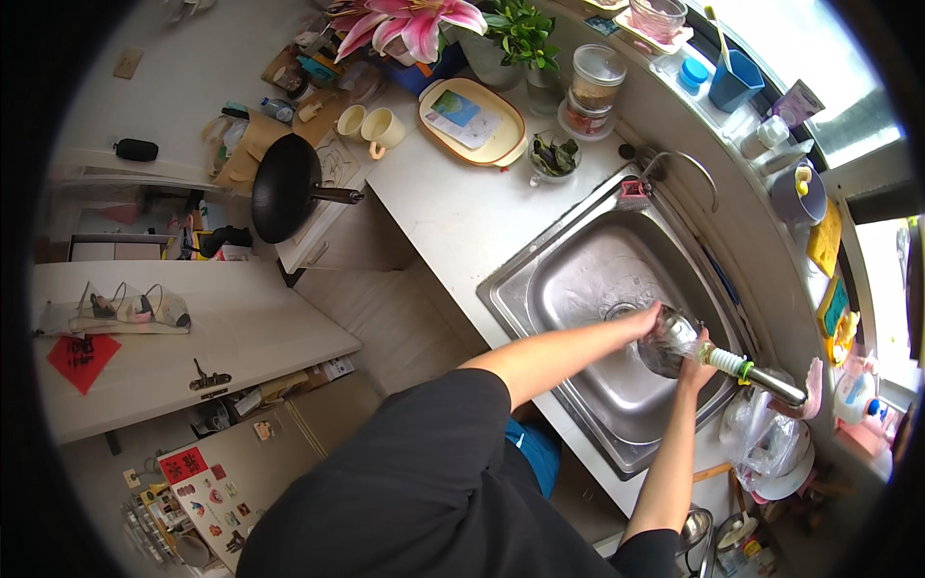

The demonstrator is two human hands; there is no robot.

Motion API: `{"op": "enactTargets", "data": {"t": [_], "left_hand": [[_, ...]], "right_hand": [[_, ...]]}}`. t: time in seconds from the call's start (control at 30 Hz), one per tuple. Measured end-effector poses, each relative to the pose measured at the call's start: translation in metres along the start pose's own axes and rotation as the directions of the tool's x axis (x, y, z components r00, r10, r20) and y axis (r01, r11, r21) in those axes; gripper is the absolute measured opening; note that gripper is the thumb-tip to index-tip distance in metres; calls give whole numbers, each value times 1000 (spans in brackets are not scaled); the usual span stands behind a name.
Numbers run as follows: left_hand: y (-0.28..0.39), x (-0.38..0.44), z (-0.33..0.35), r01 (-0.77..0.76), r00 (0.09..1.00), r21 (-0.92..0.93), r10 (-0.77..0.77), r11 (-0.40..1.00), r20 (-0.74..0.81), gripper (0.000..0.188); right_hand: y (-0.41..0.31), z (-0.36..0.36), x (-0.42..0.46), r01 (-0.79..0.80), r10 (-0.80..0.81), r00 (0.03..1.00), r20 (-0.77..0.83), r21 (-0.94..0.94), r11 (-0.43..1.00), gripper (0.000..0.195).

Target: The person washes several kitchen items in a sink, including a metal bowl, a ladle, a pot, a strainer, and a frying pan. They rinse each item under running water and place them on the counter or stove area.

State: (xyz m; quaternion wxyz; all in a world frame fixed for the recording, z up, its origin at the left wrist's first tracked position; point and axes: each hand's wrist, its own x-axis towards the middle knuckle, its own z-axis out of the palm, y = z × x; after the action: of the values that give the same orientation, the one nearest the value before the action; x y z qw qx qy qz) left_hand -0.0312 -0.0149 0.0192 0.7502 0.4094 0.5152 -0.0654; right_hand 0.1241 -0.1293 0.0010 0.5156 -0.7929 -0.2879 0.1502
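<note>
My left hand (pixel 647 319) grips the near-left side of a shiny, see-through or metal rounded vessel (pixel 666 342) held above the stainless steel sink (pixel 585 249). On its other side, my right hand (pixel 695 367) holds the vessel, fingers partly hidden behind it. Close by my right hand is the end of a white ribbed hose (pixel 725 360) with a green ring, joined to a metal tube (pixel 777 384). The sink's drain (pixel 620 311) lies just beyond my left hand, and the basin's bottom looks wet.
A glass bowl of dark leaves (pixel 555 157), an oval cream tray (pixel 498 108) and cream mugs (pixel 383 130) stand on the counter. A black wok (pixel 287 189) is at left. Plastic-covered bowls (pixel 777 462) sit right of the sink. Sponges (pixel 825 238) lie on the window ledge.
</note>
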Motion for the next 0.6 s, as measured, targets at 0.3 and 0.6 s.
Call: {"op": "enactTargets", "data": {"t": [0.3,0.6], "left_hand": [[11,-14,58,-553,588,605,783,572,-202,49],[11,-16,54,-449,591,592,719,670,-366,41]], "right_hand": [[-16,16,-24,-220,232,969,-84,134,966,26],[-45,16,-27,-220,207,968,-139,-79,972,27]]}}
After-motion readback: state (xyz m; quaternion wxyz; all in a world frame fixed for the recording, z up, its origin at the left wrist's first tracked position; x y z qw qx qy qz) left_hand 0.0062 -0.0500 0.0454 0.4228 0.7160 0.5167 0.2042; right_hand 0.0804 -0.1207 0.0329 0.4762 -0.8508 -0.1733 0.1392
